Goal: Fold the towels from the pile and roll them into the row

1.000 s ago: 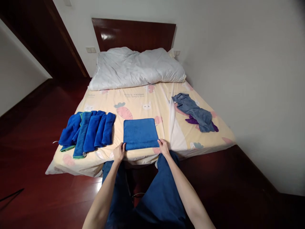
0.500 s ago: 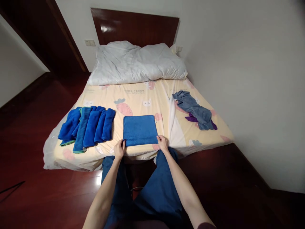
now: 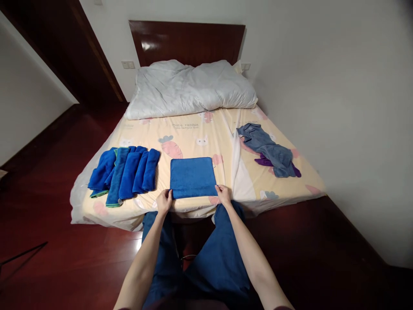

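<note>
A blue towel (image 3: 192, 175) lies flat in a near-square on the bed, close to its front edge. My left hand (image 3: 164, 201) pinches its near left corner. At the near right corner, my right hand (image 3: 223, 194) has its thumb and fingers closed on the cloth. Left of this towel are several rolled or folded blue towels (image 3: 129, 174), side by side, some with green edging. A crumpled grey-blue cloth (image 3: 266, 146) lies to the right, partly over a purple cloth (image 3: 263, 160).
The bed (image 3: 187, 137) has a yellow sheet printed with carrots and rabbits. A bunched white quilt (image 3: 193, 88) lies before the dark wooden headboard (image 3: 190, 41). A wall runs along the right side. A thin black rod (image 3: 26, 252) shows at lower left.
The camera view has shifted slightly, so everything appears a little further right. Both hands keep hold of the same towel corners, and the towel looks unchanged.
</note>
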